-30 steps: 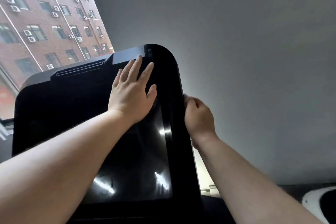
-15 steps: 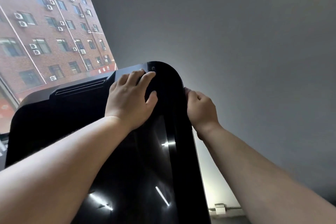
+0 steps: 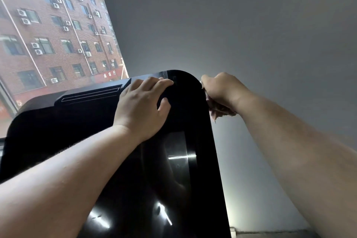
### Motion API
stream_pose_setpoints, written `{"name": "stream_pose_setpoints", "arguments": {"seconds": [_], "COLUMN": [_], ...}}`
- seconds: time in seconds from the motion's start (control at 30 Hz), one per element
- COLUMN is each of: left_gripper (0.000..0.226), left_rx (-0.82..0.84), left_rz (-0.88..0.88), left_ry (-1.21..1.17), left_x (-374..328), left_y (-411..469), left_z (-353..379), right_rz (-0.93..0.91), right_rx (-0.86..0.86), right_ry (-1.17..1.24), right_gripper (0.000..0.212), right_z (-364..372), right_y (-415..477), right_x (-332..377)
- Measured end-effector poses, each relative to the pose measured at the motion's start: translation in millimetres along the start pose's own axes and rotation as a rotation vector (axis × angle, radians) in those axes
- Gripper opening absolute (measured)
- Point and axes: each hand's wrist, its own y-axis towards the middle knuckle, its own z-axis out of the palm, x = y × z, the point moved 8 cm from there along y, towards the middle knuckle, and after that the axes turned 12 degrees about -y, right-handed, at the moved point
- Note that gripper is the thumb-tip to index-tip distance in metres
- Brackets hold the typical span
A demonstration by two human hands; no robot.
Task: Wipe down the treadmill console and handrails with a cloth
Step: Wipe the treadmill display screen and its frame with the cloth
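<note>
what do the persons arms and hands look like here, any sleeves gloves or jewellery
Both forearms are bare as far as the picture shows: no sleeves reach into view. The left hand and the right hand wear no gloves, and no rings, watch or wristbands show on the visible fingers and wrists. The left hand's nails look short and unpainted.

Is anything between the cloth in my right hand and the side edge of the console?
Nothing visible. The right hand presses the cloth straight against the right edge of the console near its top corner. The left hand rests on the console's front face, clear of that edge.
</note>
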Motion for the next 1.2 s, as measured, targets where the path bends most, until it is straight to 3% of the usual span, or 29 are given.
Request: {"name": "stream_pose_setpoints", "arguments": {"seconds": [0.13, 0.27, 0.37, 0.5, 0.7, 0.8, 0.9, 1.07, 1.2], "left_gripper": [0.047, 0.047, 0.045, 0.044, 0.041, 0.038, 0.039, 0.041, 0.042], "left_rx": [-0.014, -0.013, -0.022, -0.038, -0.084, -0.063, -0.01, 0.044, -0.004], "left_rz": [-0.007, 0.002, 0.005, 0.009, -0.02, -0.036, -0.055, -0.053, -0.039], "left_ry": [0.006, 0.003, -0.005, -0.015, -0.036, -0.032, -0.035, -0.041, -0.041], "left_x": [0, 1, 2, 2, -1, -3, -1, 2, 0], "left_y": [0, -1, 0, -1, -2, -2, -1, 0, -3], "left_z": [1, -1, -2, -2, 0, 3, 3, 0, 2], "right_rz": [-0.143, -0.326, -0.311, -0.169, -0.045, -0.033, -0.022, 0.015, 0.106], "right_rx": [-0.182, -0.1, -0.086, -0.006, 0.22, 0.101, 0.019, 0.136, 0.295], "right_ry": [-0.159, -0.272, -0.14, 0.105, 0.278, 0.432, 0.476, 0.592, 0.472], "right_gripper": [0.037, 0.026, 0.018, 0.038, 0.051, 0.043, 0.037, 0.04, 0.048], "right_z": [-7, 5, 0, -6, 35, 34, 20, 31, 68], "right_y": [18, 44, 46, 22, -49, -37, -9, 1, -37], "right_x": [38, 89, 80, 42, -26, -26, -6, -7, -56]}}
